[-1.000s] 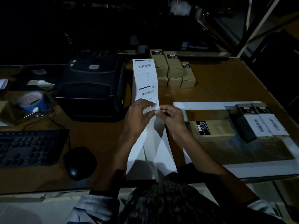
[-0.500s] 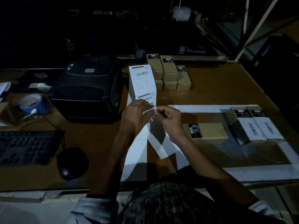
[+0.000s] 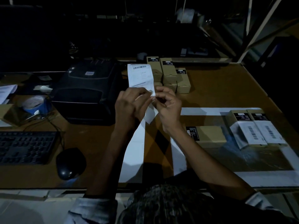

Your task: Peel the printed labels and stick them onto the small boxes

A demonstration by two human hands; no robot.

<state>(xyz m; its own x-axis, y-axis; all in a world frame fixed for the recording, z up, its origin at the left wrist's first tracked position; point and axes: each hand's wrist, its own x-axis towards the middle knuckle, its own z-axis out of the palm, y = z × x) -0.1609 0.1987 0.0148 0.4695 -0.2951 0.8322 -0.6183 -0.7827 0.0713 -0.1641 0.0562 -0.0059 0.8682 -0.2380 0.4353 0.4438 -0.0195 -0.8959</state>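
Note:
A white strip of printed labels (image 3: 140,75) stands up between my hands, barcode at its top. My left hand (image 3: 129,105) and my right hand (image 3: 168,105) both pinch its lower edge, fingertips nearly touching. Blank backing paper (image 3: 135,149) trails from the hands down to the table's near edge. A bare brown box (image 3: 208,135) with a black tag lies just right of my right wrist. Two boxes bearing white barcode labels (image 3: 257,130) sit at the far right. A stack of brown boxes (image 3: 169,73) stands behind the strip.
A black label printer (image 3: 87,92) sits left of my hands. A keyboard (image 3: 25,147) and a mouse (image 3: 70,162) lie at the near left. A blue tape roll (image 3: 34,105) is beside the printer. White tape marks a rectangle (image 3: 210,110) on the right of the brown table.
The label strip has been drawn down through my fingers, so less of it stands above the hands and more backing hangs below. Both hands stay together.

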